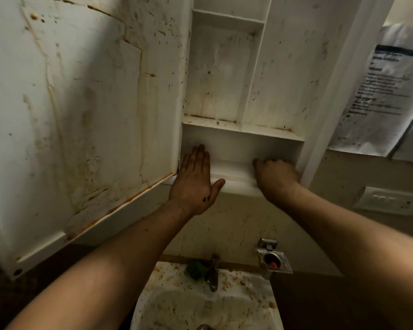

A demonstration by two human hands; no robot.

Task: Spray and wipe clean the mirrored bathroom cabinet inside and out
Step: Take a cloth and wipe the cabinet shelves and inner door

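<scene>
The white bathroom cabinet (227, 75) stands open above the sink, its stained door (81, 110) swung out to the left. Brown spots and streaks cover its back panel and shelves. My left hand (194, 179) lies flat with straight fingers against the lower left corner of the cabinet, by the door's hinge edge. My right hand (275, 177) has its fingers curled over the front lip of the bottom shelf (234, 172) at the right end. Its fingertips are hidden and blurred. No spray bottle or cloth is in view.
Below is a dirty white sink (208, 303) with a metal tap (212, 272) and a green lump beside it. A metal holder (273, 259) hangs on the wall to the right. A wall switch (386, 200) and a crumpled printed paper (382, 89) are at the right.
</scene>
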